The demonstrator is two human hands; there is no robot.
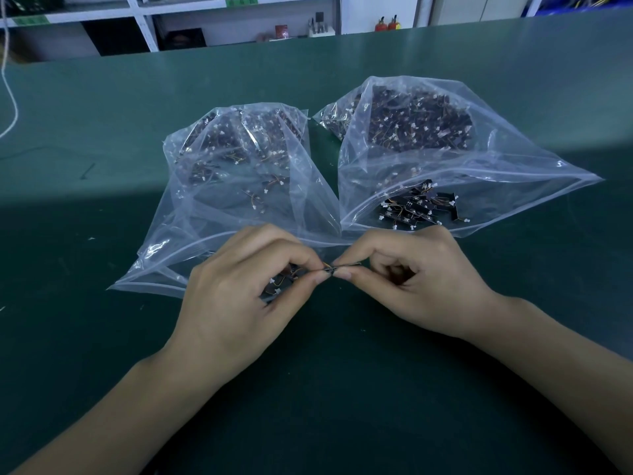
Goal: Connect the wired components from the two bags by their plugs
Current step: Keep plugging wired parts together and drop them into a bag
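We see two clear, crinkled plastic zip bags lying side by side on the dark green matte worktop [102, 337], their mouths turned toward the near edge. The left clear plastic bag [191, 207] holds a loose heap of small dark wired components with white plugs and thin orange and yellow wires, most of them piled at its far end. The right clear plastic bag [496, 166] holds a denser mound of the same kind, and a small cluster of black components [416, 207] lies just inside its open mouth.

Just near of the two bag mouths, both hands meet. The left hand [246, 293] pinches one end of a thin wired piece [334, 267] between thumb and forefinger, with several more dark components [281, 281] tucked under its curled fingers. The right hand [418, 279] pinches the other end, its grip clamped on the wire; the fingertips of both hands almost touch. We cannot tell whether the plugs are mated.

Far off, white shelving [144, 25] carries green labels [239, 1] too blurred to read.
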